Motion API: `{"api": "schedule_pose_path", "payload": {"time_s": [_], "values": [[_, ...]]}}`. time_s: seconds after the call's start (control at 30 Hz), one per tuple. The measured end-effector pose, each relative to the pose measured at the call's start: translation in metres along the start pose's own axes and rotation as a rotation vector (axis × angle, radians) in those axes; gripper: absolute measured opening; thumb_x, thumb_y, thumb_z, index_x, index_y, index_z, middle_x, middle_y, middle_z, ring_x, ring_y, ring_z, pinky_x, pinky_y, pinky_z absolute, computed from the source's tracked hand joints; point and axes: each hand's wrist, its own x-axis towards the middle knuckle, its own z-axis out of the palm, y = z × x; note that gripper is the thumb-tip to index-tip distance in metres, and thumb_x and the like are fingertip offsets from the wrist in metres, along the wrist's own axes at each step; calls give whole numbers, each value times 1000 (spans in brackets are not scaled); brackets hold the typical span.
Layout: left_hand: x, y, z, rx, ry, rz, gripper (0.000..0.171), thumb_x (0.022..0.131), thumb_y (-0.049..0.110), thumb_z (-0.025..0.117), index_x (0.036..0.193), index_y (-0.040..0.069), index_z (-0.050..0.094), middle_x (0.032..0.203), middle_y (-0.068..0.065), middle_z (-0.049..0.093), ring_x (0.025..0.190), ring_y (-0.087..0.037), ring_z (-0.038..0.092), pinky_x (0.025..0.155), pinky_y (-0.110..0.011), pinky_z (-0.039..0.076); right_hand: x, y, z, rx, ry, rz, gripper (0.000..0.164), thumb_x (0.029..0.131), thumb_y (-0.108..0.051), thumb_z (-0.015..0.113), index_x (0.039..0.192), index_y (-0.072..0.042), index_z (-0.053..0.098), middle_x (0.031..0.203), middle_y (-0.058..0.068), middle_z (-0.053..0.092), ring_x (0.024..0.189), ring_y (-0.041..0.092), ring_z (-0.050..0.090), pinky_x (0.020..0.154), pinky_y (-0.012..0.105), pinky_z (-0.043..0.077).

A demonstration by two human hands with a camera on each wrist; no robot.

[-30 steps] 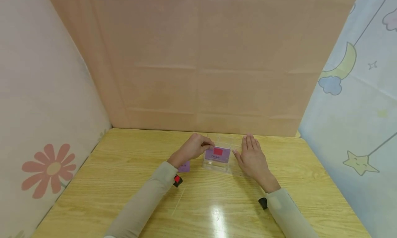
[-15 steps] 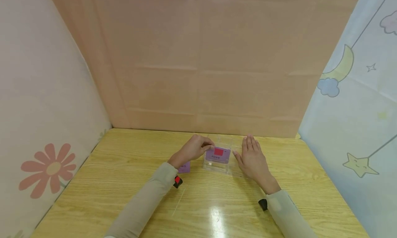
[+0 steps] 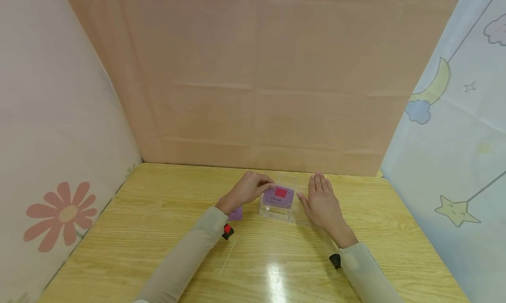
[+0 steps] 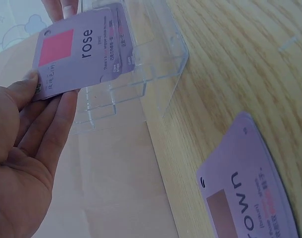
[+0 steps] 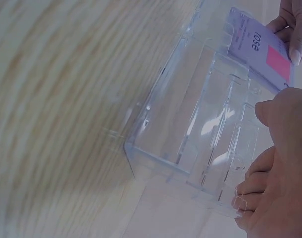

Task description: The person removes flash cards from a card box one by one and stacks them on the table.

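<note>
- left hand point(image 3: 248, 187) pinches the rose card point(image 3: 278, 197) at the clear holder point(image 3: 274, 215)
- right hand point(image 3: 322, 204), fingers straight, beside holder
- left wrist point(image 3: 225, 203) partly hides brown cards point(image 4: 245, 183) on table point(image 3: 166, 206)

Soft, even light; wrist views bluish.
Glare on table point(image 3: 257, 254), highlights on clear stepped holder point(image 5: 195, 124); right wrist hazy.

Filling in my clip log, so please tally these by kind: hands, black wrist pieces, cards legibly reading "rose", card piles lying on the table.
Hands (left hand, right hand): 2
Black wrist pieces: 2
Rose card: 1
Card pile: 1
Total: 6
</note>
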Motion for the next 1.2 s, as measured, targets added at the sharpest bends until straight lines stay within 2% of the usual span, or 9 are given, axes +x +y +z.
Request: {"api": "schedule_pose_path", "payload": {"time_s": [0.17,0.43,0.6,0.8,1.0,1.2], "values": [[0,4,0,-7,28,22,21,104,18,66,115,7,81,108,-8,82,96,-18,80,80,-23,64,-1,1,-2,1,5,2,77,110,-40,51,153,22,32,162,41,31,156,53,29,129,63,25],[-1,7,-1,-17,3,21,25,108,19,59,118,6,78,113,-11,81,100,-21,79,84,-24,64,-2,3,-2,-6,4,2,77,111,-40,50,153,21,32,162,40,33,156,53,29,130,63,25],[-3,8,-3,-34,26,16,24,109,19,58,118,7,77,112,-10,81,100,-21,79,86,-28,64,-2,3,-2,-16,24,-16,76,111,-39,50,152,22,33,160,41,35,155,53,31,129,63,27],[-5,8,-8,-80,65,-31,24,108,23,60,116,9,77,112,-6,80,104,-19,77,90,-30,64,-2,2,-1,-6,32,-27,76,110,-39,51,152,23,33,159,41,36,155,54,31,129,63,27],[-7,12,-16,-158,92,-79,24,107,26,62,115,11,79,112,-5,80,98,-14,76,85,-27,64,0,3,-1,-3,21,-13,76,111,-39,50,152,22,33,160,41,35,155,54,31,129,63,26],[-11,14,-21,-223,139,-94,22,104,27,67,113,12,81,110,-5,81,91,-11,76,80,-25,64,0,6,1,1,19,-3,76,111,-39,50,152,22,34,160,42,34,155,54,30,129,63,26]]}}
